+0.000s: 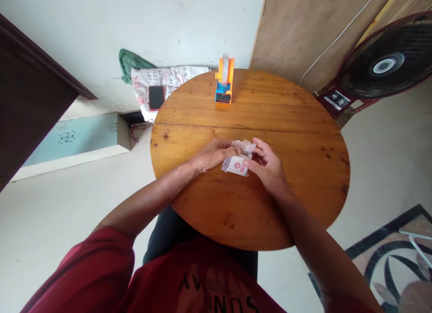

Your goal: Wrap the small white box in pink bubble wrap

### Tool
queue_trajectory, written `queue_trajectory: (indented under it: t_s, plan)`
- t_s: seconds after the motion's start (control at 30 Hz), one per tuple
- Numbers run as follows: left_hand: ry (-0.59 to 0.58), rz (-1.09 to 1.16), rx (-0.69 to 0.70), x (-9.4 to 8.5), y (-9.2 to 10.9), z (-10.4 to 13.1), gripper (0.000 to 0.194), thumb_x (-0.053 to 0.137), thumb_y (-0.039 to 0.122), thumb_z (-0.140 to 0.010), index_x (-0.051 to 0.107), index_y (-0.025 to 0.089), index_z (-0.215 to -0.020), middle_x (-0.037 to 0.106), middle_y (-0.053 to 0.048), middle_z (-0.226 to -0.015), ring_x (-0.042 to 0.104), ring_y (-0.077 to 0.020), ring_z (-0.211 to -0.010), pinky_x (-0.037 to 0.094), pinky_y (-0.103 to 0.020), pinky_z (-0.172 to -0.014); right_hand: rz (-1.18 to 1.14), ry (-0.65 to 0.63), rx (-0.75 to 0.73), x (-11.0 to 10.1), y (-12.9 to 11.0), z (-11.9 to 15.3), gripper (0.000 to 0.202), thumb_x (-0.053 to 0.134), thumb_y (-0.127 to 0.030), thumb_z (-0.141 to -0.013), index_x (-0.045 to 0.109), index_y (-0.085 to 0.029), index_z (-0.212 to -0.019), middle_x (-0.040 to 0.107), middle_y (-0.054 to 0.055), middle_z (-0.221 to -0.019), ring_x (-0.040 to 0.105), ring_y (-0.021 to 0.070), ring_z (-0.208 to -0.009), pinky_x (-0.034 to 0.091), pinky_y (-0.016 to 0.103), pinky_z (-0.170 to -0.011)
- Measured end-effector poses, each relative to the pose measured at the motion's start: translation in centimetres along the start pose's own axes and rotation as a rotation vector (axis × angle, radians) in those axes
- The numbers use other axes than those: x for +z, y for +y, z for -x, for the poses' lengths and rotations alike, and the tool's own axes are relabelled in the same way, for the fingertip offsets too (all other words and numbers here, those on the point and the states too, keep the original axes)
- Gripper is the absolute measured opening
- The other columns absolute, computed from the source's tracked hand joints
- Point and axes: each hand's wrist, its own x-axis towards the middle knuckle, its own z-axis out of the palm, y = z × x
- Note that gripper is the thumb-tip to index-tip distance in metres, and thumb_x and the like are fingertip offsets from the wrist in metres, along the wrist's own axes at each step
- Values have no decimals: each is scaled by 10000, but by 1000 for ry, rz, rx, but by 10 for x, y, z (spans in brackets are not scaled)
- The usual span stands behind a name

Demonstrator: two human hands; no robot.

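A small white box point(237, 166) with red print lies near the middle of the round wooden table point(209, 200), partly covered by clear bubble wrap point(245, 146). From the left, my left hand point(215, 155) closes on the wrap, its fingers pressing the fold at the box's upper side. My right hand point(269, 167) grips the right end, with the thumb against the box and the other fingers curled behind the wrap. Some of its fingertips are hidden. Beyond both hands, near the table's far edge, stands an orange and blue tape dispenser point(231, 74) with a roll of clear tape.
A printed white sack point(184, 74) beside the table has a dark, red-edged flat object point(156, 97) on it. Close to the wall is a green bag point(133, 63). A large black fan point(384, 65) stands at the right, and a low pale-blue box point(84, 137) at the left.
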Motion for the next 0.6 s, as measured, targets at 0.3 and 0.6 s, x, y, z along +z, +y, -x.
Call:
queue_trajectory:
  t_s: [0.3,0.6]
  plan:
    - [-2,160,37,0,-6,4,362,736,391,-803,729,121,-1044,750,-57,-922,671,-160,-779,499,-272,-763,43,47,-176,4,9,-1,720,766,-436,-770,458,-276,-1401,595,140,-1389,656,265,-1123,547,484,-956]
    - [19,212,38,0,-11,3,235,726,263,-765,717,133,-961,712,-11,-817,621,-104,-661,467,-220,-657,602,139,-611,2,-2,8,242,661,-381,-882,701,-287,-1102,633,80,-1132,629,272,-1056,483,488,-959]
